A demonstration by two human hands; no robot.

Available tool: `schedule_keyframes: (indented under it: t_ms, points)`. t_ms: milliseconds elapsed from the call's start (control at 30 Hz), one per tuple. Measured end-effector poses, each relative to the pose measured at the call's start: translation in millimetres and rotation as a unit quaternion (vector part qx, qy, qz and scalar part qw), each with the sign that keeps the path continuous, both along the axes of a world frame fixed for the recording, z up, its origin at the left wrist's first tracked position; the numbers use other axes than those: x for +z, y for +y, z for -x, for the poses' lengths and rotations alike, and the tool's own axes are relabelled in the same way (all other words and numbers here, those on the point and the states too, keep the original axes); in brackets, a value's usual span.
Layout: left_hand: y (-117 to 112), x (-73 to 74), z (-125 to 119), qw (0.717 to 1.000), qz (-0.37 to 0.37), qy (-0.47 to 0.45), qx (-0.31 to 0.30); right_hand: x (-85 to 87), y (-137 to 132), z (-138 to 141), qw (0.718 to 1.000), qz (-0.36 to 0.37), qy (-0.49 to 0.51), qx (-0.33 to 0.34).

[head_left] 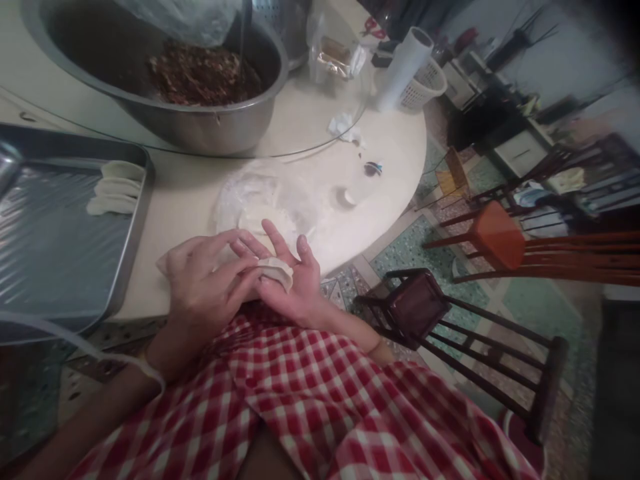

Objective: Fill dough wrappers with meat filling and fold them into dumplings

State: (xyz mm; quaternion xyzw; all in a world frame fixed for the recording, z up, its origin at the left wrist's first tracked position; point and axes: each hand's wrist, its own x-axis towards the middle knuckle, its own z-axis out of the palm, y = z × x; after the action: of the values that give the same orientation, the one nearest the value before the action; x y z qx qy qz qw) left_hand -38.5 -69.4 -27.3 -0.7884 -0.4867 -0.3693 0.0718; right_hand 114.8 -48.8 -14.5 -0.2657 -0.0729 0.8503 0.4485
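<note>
A half-folded dumpling [277, 269] with a pale wrapper is held between my hands, just over the table's front edge. My left hand [205, 273] pinches its left edge between thumb and fingertips. Turned palm up, my right hand [300, 283] cradles it from beneath and the right, some fingers stretched out. Whether filling is inside cannot be seen. Behind my hands lie round dumpling wrappers [255, 217] on a crumpled clear plastic bag [227, 200], partly hidden by my fingers. Several finished dumplings [117, 188] are lined up in the metal tray [143, 220] at left.
A large steel bowl [200, 127] of dark minced filling [200, 73] stands at the back, plastic over its rim. Near it are a plastic-wrapped package [335, 57], a white roll [405, 67], a white basket [425, 87] and crumpled tissue [343, 125]. Wooden chairs [417, 307] stand right.
</note>
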Motion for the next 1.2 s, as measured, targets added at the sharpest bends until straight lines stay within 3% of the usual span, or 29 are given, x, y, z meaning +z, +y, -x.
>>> schedule_keyframes:
  t_ms: [367,733,900,1200]
  points:
    - [0,-1.7,-9,1.0,0.018,-0.009,-0.006,-16.1,4,-2,0.999,-0.004,0.05,0.01]
    - [2,-2.9,-4,1.0,0.014,0.001,0.004,-11.8,3,1,0.999,0.009,0.037,-0.014]
    - [1,-6.7,-3,0.999,0.025,-0.04,0.012,-14.4,4,1,0.996,-0.003,0.082,-0.022]
    - [-8,-13.0,13,0.999,0.01,0.005,0.031,-8.6,8,6,0.998,0.003,0.068,-0.001]
